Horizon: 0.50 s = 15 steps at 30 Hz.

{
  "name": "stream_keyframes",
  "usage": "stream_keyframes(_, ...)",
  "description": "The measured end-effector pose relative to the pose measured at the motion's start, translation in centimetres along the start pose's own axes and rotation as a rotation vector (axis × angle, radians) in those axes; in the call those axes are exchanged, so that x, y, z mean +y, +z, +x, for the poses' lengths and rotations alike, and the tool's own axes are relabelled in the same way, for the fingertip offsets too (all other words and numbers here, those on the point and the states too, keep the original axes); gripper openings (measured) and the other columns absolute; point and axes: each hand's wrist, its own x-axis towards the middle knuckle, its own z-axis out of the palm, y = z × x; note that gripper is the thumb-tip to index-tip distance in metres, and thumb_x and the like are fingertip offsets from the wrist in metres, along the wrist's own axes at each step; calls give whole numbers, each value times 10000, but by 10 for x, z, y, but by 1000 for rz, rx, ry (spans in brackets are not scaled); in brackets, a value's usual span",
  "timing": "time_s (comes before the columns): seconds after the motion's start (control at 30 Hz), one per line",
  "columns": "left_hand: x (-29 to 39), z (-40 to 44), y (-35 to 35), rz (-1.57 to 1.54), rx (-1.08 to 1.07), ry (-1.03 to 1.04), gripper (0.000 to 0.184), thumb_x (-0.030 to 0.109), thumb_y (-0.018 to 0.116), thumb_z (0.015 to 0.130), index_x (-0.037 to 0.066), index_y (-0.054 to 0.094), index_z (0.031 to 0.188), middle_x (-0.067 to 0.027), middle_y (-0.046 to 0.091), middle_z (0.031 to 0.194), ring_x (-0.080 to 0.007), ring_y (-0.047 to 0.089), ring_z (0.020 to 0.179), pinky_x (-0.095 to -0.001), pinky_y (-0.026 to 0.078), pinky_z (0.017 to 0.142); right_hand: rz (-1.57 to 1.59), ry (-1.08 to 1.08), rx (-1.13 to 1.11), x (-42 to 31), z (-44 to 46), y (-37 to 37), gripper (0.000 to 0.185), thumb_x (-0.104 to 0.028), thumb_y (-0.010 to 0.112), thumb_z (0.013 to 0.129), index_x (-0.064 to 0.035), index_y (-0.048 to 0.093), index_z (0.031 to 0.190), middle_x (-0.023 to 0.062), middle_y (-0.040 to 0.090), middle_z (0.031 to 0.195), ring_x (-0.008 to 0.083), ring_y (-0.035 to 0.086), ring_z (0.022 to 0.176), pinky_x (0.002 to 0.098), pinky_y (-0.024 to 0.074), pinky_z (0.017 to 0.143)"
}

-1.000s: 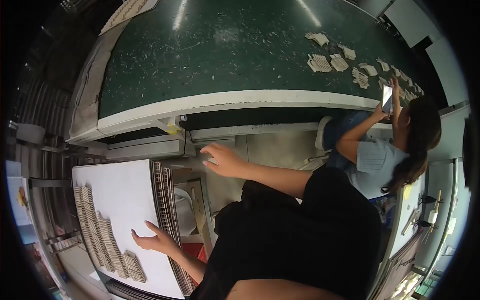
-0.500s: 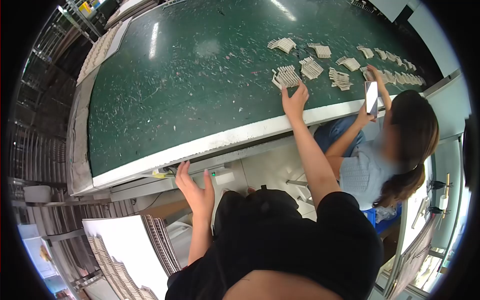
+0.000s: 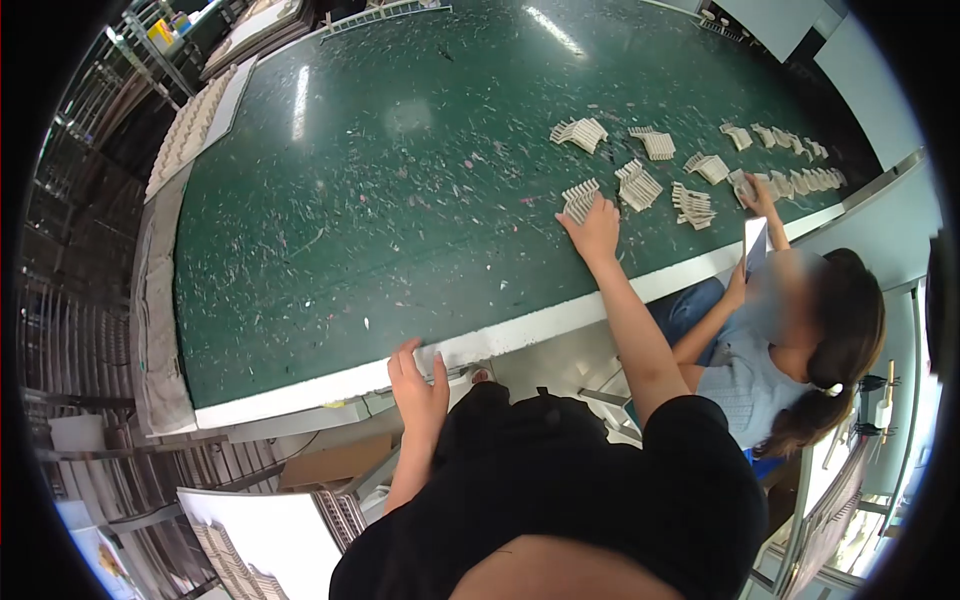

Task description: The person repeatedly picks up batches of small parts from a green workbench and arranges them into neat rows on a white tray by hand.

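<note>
My right hand (image 3: 594, 232) reaches over the green tabletop, with thumb and fingers closed around the near side of a bundle of thin cream-coloured strips (image 3: 580, 196). Part of that bundle is hidden under the fingers. Similar cream bundles lie close by: one to the right (image 3: 638, 186), one beyond (image 3: 580, 133) and another further right (image 3: 693, 205). Down at the table's white front edge (image 3: 490, 341) is my left hand (image 3: 418, 392). Its fingers are apart and its fingertips are near or touching the edge; it holds nothing.
At the right a co-worker (image 3: 740, 385) sits with a phone (image 3: 755, 245) in one hand, the other at a row of cream pieces (image 3: 800, 183). White boards (image 3: 265, 525) stand at lower left. Metal racks line the left side. Small scraps litter the green tabletop (image 3: 400, 230).
My right hand has moved forward onto the near bundle and its fingers have closed around it. My left hand has come up to the table edge. The camera view has shifted.
</note>
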Motion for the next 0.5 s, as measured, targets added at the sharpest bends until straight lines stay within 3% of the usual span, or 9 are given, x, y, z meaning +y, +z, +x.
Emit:
stream_keyframes(0.13,2,51,22,-66,-88,82,296,86,640,815,-12,557,1081,-202,611,1037,-366,575,980,-423,466,837,47,-27,22,4,-5,2,792,-341,834,638,34,472,1234,191,530,1075,382,506,991,442,439,848)
stream_keyframes(0.3,39,158,88,-162,-349,406,231,89,653,796,49,581,1011,-133,641,927,-343,609,870,-426,475,779,127,-112,-12,4,-22,-12,772,-267,840,625,24,473,1239,179,526,1078,378,504,985,445,438,846)
stream_keyframes(0.37,71,208,123,-184,-401,653,265,88,657,781,59,557,1025,-129,626,960,-350,594,906,-440,469,784,176,-108,-38,0,-29,-21,768,-249,836,625,21,469,1243,176,524,1080,376,504,986,442,436,844)
stream_keyframes(0.5,136,306,216,127,-563,963,477,58,697,726,84,512,1164,-137,564,1165,-331,529,1110,-421,437,926,275,-108,-10,4,-36,-24,755,-245,826,639,25,461,1243,194,523,1087,391,487,990,454,407,869)
